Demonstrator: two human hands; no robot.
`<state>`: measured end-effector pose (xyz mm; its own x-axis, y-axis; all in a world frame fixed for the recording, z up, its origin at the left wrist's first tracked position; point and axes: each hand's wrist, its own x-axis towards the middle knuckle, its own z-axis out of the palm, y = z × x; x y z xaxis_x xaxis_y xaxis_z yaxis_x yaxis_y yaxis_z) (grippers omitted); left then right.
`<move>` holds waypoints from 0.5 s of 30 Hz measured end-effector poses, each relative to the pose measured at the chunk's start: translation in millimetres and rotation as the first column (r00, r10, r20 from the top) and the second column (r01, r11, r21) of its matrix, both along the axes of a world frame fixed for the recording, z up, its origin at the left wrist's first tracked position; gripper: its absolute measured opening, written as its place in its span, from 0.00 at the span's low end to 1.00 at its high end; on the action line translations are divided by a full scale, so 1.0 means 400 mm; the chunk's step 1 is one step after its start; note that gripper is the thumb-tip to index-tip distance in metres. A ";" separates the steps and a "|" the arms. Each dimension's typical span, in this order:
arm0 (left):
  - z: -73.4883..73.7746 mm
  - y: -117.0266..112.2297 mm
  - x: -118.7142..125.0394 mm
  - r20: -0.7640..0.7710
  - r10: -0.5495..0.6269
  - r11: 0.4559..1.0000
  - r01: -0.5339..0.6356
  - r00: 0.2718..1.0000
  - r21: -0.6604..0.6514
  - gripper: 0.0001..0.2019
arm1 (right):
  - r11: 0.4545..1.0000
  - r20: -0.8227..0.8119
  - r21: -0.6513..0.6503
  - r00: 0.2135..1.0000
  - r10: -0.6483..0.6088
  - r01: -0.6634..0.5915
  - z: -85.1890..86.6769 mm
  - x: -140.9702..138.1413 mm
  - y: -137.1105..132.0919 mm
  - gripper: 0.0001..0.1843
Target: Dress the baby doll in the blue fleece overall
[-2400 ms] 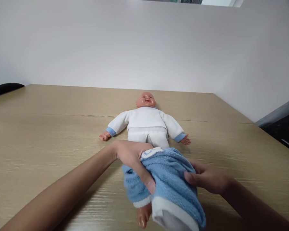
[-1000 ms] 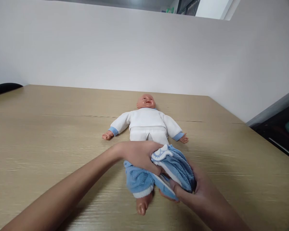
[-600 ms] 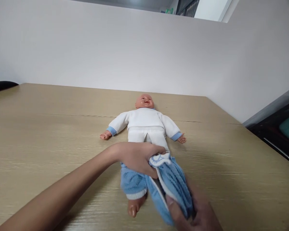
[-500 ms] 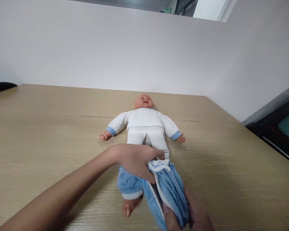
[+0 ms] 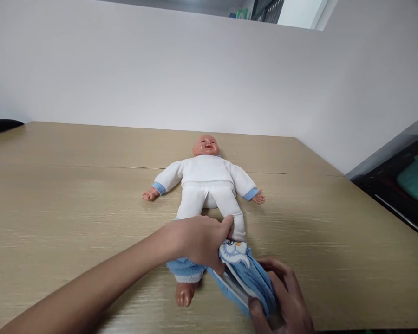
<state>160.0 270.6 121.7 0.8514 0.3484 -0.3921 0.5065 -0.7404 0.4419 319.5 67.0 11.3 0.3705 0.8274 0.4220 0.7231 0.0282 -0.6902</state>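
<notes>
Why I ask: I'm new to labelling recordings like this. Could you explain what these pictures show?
No machine here: just a person's bare left hand and bare right hand. Every picture comes from one camera on that person's head, looking forward and down. On the pale wood-grain table lies a baby doll with a plastic head and white cloth top. Both hands hold a fluffy blue cloth garment at the doll's lower legs; one bare plastic foot sticks out.
</notes>
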 end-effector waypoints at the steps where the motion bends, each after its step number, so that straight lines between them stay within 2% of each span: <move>1: -0.001 0.001 0.001 0.001 -0.002 1.000 0.002 1.000 -0.012 0.37 | 1.000 -0.080 -0.016 0.997 0.006 -0.008 0.002 -0.006 0.003 0.15; 5: -0.005 0.014 0.000 0.049 -0.017 0.997 0.021 0.999 -0.078 0.33 | 0.991 -0.400 -0.107 0.916 0.033 -0.082 0.010 -0.029 0.011 0.21; 8: -0.008 0.023 -0.014 0.104 0.006 0.990 0.009 0.995 -0.142 0.33 | 0.981 -0.590 -0.178 0.806 -0.044 -0.077 0.009 -0.034 0.013 0.23; 11: -0.005 0.023 -0.036 0.152 0.070 0.970 -0.032 0.986 -0.243 0.35 | 0.969 -0.695 -0.244 0.704 -0.150 -0.035 0.007 -0.028 0.021 0.23; 15: -0.003 0.013 -0.063 0.230 0.206 0.909 -0.099 0.951 -0.405 0.33 | 0.967 -0.768 -0.240 0.626 -0.136 -0.083 0.012 -0.017 0.057 0.20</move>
<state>134.7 275.9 120.6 0.8900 0.3505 -0.2918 0.4256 -0.4085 0.8074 312.7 89.8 16.0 0.4903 0.8401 -0.2322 -0.0851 -0.2189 -0.9720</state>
